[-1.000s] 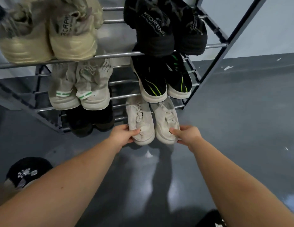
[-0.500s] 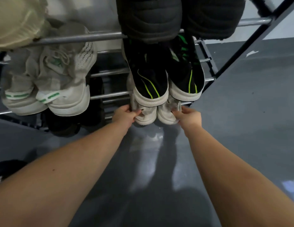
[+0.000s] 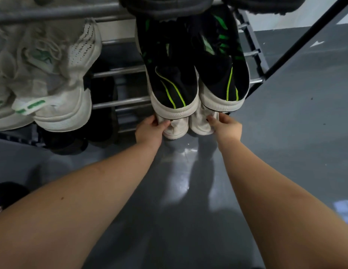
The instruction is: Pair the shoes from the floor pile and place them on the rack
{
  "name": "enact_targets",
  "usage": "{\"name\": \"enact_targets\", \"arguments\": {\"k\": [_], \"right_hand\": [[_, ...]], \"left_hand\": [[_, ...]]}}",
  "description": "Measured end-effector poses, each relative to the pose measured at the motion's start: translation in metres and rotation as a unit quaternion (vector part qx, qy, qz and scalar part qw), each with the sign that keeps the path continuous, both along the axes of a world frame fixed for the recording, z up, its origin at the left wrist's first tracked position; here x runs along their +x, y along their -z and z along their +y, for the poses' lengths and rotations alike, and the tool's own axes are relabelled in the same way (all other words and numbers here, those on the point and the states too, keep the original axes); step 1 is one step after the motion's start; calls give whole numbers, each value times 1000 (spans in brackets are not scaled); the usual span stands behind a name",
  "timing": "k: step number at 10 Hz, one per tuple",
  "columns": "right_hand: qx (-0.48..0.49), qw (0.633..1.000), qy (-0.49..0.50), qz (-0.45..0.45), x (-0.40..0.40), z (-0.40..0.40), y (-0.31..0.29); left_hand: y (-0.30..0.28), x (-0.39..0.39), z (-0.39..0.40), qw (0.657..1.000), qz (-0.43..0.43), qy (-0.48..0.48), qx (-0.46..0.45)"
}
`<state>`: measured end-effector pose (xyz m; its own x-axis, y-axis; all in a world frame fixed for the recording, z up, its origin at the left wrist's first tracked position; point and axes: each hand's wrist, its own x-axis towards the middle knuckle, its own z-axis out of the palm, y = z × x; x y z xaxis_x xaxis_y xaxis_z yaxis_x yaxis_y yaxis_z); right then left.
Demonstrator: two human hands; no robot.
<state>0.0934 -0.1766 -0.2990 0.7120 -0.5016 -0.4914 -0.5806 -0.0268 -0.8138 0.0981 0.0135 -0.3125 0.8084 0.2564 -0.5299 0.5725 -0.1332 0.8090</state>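
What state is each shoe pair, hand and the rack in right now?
White shoes: side by side on the lowest shelf, heels held.
Left hand: grips the left white heel.
Right hand: grips the right white heel.
Black-and-green shoes: paired on the shelf above.
Pale green-trimmed shoes: paired, on the rack.
Rack: standing, loaded.

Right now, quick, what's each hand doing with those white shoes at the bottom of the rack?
Left hand: pinching the heel of the left white shoe.
Right hand: gripping the heel of the right white shoe.
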Motion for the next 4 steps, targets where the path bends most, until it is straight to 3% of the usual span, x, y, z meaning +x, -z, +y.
{"name": "enact_targets", "arguments": {"k": [2, 3, 4], "right_hand": [[54, 998, -40, 12, -1, -2, -3], [15, 996, -85, 23, -8, 4, -13], [-95, 984, -137, 60, -24, 11, -22]], "left_hand": [[-11, 5, 4, 995, 10, 98, 25], [-26, -1, 7, 978, 13, 176, 111], [-37, -14, 14, 955, 0, 226, 191]]}}
